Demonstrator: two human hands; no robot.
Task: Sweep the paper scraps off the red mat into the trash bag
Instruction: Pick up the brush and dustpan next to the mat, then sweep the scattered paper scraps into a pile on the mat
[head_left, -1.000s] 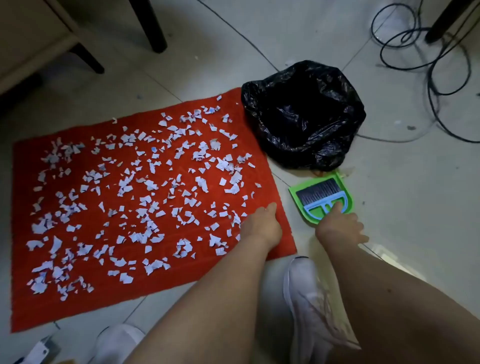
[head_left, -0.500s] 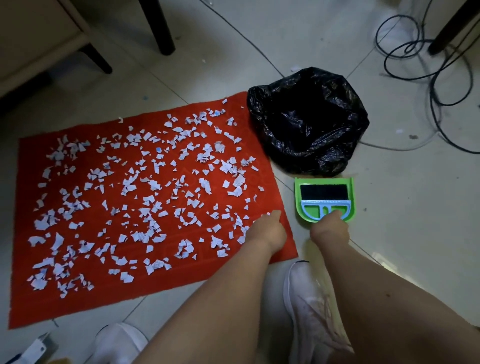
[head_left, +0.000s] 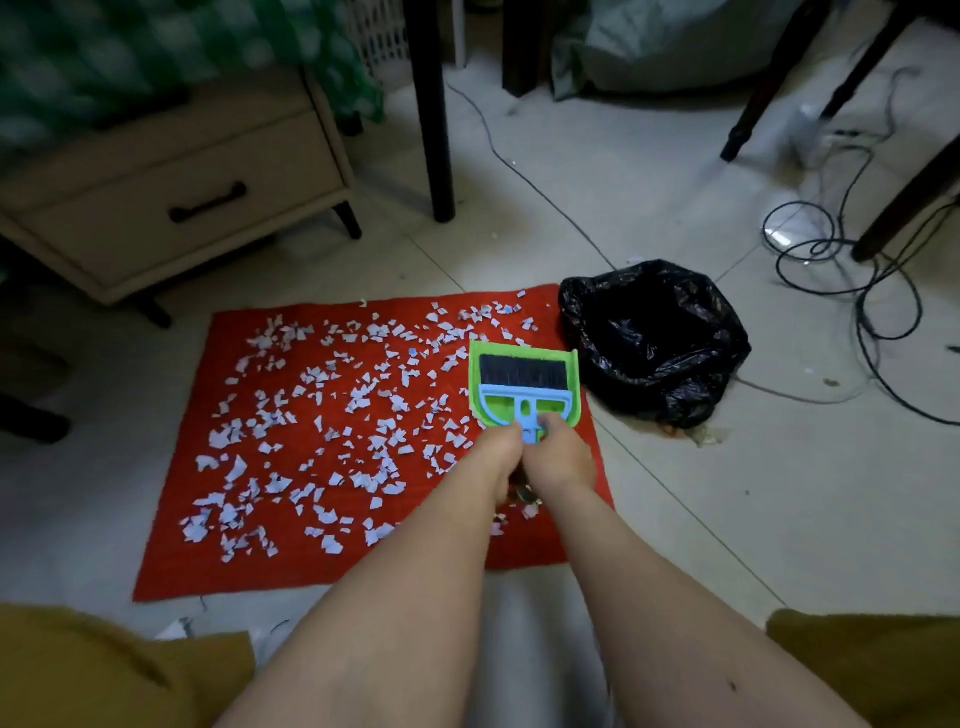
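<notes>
Both hands meet at the near end of the cleaning set: the right hand (head_left: 563, 457) curls round the blue brush (head_left: 524, 395) handle, and the left hand (head_left: 496, 452) grips beside it, though its fingers are hidden underneath, so exactly what they clasp is hard to make out (probably the pan's handle). The forearms reach straight out from the body, nearly parallel. The green dustpan (head_left: 523, 382) is held above the red mat's (head_left: 291, 561) right part, long axis running away from the person, open mouth and black bristles pointing far. White paper scraps (head_left: 332, 415) lie scattered across the mat. The black trash bag (head_left: 654, 343) sits open on the floor just beside the mat's far right corner.
</notes>
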